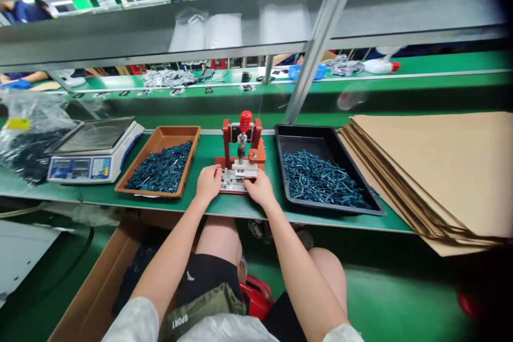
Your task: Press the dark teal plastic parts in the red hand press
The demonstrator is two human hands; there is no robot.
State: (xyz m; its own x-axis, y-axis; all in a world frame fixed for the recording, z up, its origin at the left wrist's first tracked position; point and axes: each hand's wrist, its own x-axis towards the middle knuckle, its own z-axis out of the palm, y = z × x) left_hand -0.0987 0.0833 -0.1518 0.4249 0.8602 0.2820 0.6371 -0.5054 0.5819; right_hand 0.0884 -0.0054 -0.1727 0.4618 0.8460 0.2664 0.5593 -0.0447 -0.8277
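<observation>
A small orange-red hand press [259, 150] with a red knob [246, 118] stands upright at the middle of the bench's front edge. At its base is a silver metal jig [230, 179]. My left hand [208, 183] is closed at the jig's left end, fingertips against its side. My right hand [259, 188] is closed at the right end, thumb in front and the other fingers mostly hidden. Any small piece in its pinch is too small to make out. To the left is a brown tray [192, 156], to the right a black tray [306, 138]; both hold many small dark-blue parts.
A digital scale [86, 165] and a plastic bag of dark parts [32, 144] sit at the left. Stacked brown cardboard sheets [433, 165] overhang the bench edge at the right. A metal post [320, 32] rises behind the press. A cardboard box [96, 283] stands below the bench.
</observation>
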